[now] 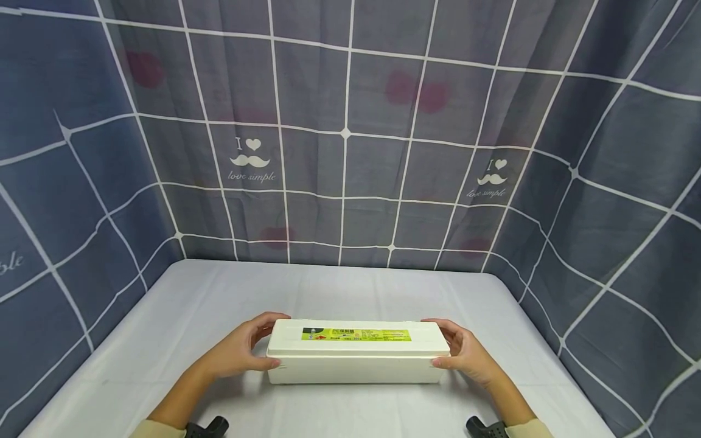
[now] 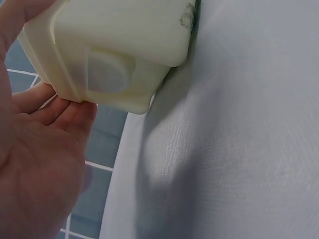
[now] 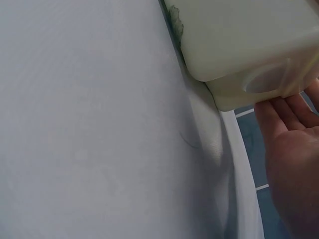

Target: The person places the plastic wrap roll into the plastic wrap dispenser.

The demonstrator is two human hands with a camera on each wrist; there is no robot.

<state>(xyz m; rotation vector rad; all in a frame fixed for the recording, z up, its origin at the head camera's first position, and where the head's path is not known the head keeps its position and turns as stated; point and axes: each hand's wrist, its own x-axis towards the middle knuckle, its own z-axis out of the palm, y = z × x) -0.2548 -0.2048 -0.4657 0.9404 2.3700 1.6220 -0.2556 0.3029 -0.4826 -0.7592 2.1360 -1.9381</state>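
A long white plastic cling film box (image 1: 358, 369) with a lid lies crosswise near the front of the table, in the middle of the head view. A yellow-green printed label (image 1: 356, 334) runs along its lid. My left hand (image 1: 243, 347) grips the box's left end, thumb on the front and fingers round the back. At the opposite end my right hand (image 1: 464, 351) holds it the same way. Both wrist views show the box's end walls, each with a round translucent patch (image 2: 107, 72). Whether its underside touches the table cannot be told.
A white cloth covers the table (image 1: 328, 286). Blue-grey curtains (image 1: 312, 158) with white grid lines enclose it at the back and both sides. Dark wrist straps with camera mounts (image 1: 208, 427) sit on both forearms.
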